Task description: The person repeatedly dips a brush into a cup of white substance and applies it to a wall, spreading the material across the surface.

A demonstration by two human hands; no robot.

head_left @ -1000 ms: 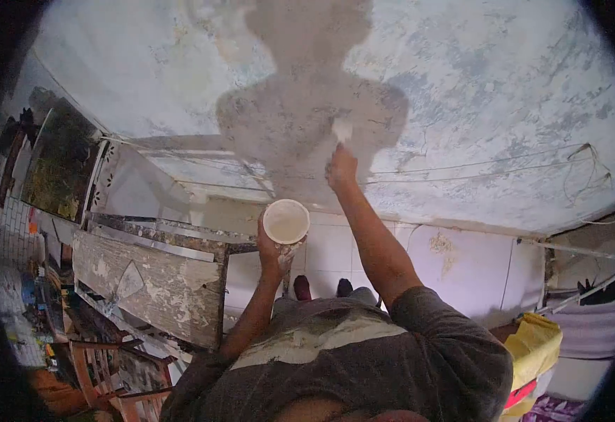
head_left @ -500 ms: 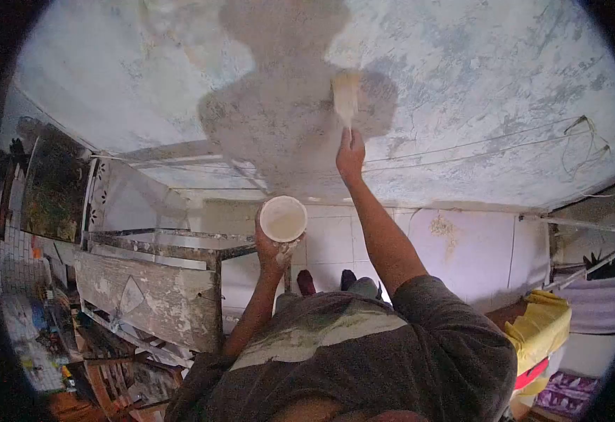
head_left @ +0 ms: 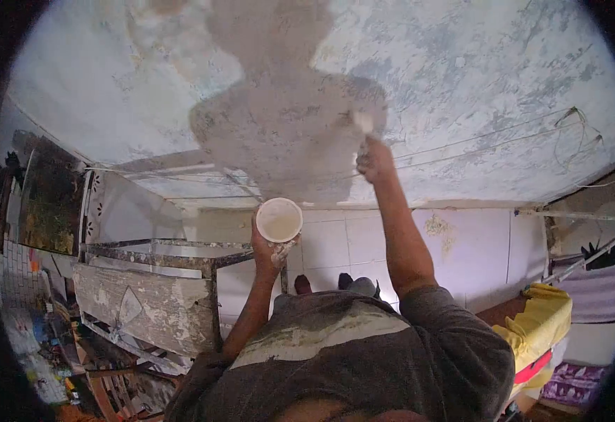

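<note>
My left hand (head_left: 269, 246) is wrapped round a white round container (head_left: 279, 220) with pale material inside, held upright at waist height; whitish smears mark the fingers. My right hand (head_left: 376, 160) grips the handle of a brush (head_left: 364, 122), raised in front of the patchy white and grey wall (head_left: 455, 84). The pale head of the brush is blurred and looks close to the wall; whether it touches cannot be told. My shadow falls over the wall behind the brush.
Thin cords (head_left: 462, 144) run across the lower wall. A paint-spattered metal frame with a worn panel (head_left: 146, 302) stands at the left. At the right are a yellow cloth (head_left: 539, 323) and a purple cloth (head_left: 603, 288). Pale floor tiles (head_left: 364, 243) lie below.
My right hand has moved right and slightly down with the brush, whose head now tilts left and appears smaller. My left hand still holds the container, almost unmoved.
</note>
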